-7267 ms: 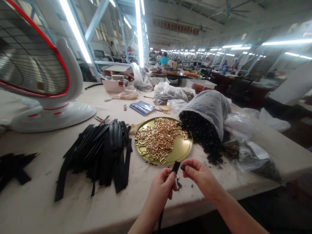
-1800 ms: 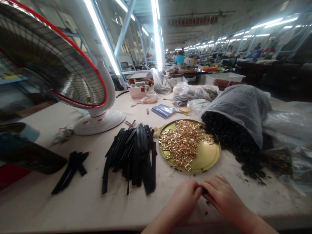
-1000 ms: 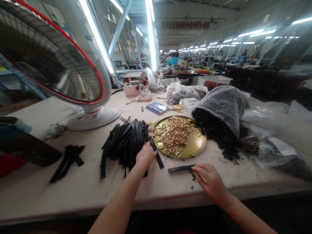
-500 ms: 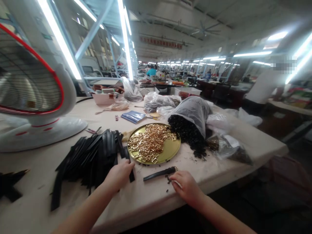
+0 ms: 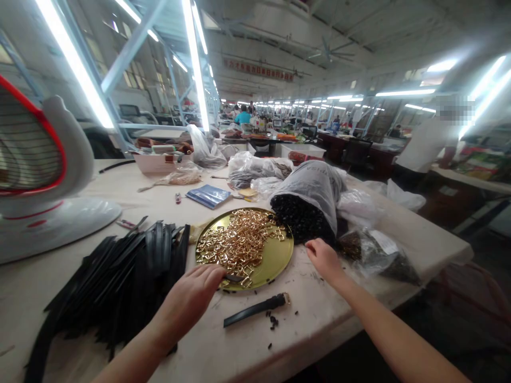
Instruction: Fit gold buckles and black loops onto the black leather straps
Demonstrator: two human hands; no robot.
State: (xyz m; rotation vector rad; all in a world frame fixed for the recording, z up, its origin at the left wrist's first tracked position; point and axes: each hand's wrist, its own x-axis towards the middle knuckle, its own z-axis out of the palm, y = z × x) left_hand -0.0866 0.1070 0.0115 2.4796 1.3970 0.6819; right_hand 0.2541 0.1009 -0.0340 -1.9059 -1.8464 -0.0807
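My left hand [image 5: 205, 282] is closed on a black strap [image 5: 233, 277], whose end pokes out over the front rim of a round gold tray [image 5: 281, 260] heaped with gold buckles [image 5: 243, 239]. My right hand [image 5: 322, 259] has its fingers pressed together beside the black pieces [image 5: 299, 218] spilling from a translucent bag [image 5: 315, 178]; whatever it holds is hidden. Between the hands, nearer the table edge, lies a black strap with a gold buckle [image 5: 257, 308]. Small black bits [image 5: 273, 321] lie by it. A pile of black straps [image 5: 131, 276] spreads at the left.
A white fan with a red rim [image 5: 59, 143] stands at the left. Behind the tray are a blue packet [image 5: 208, 196], plastic bags [image 5: 255, 169] and a pink box [image 5: 154, 164]. Another clear bag [image 5: 383, 258] lies at the right. A person in white [image 5: 423, 141] is in the right background.
My left hand has moved from the strap pile to the tray's front rim with a strap. My right hand has left the small black bits and moved up to the bag's mouth. The view has shifted.
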